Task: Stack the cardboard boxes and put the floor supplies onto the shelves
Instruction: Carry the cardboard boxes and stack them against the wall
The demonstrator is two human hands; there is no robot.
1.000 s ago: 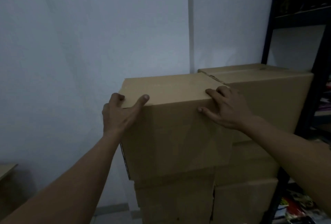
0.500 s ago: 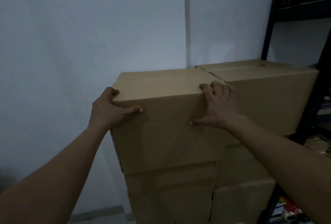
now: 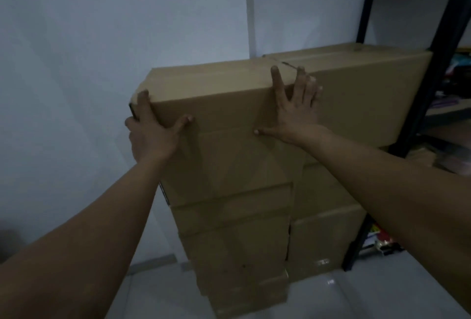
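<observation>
Against the wall point(image 3: 76, 64), top box point(image 3: 224, 155) held
The left hand point(image 3: 150, 135) grips its corner; the right hand point(image 3: 295, 112) presses flat

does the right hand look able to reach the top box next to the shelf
Likely yes: the right hand lies flat on the left top box, fingertips beside the right top box, nothing between them.

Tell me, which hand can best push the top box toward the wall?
Probably the right hand: its palm lies flat on the front of the top cardboard box. The left hand grips a corner.
</observation>
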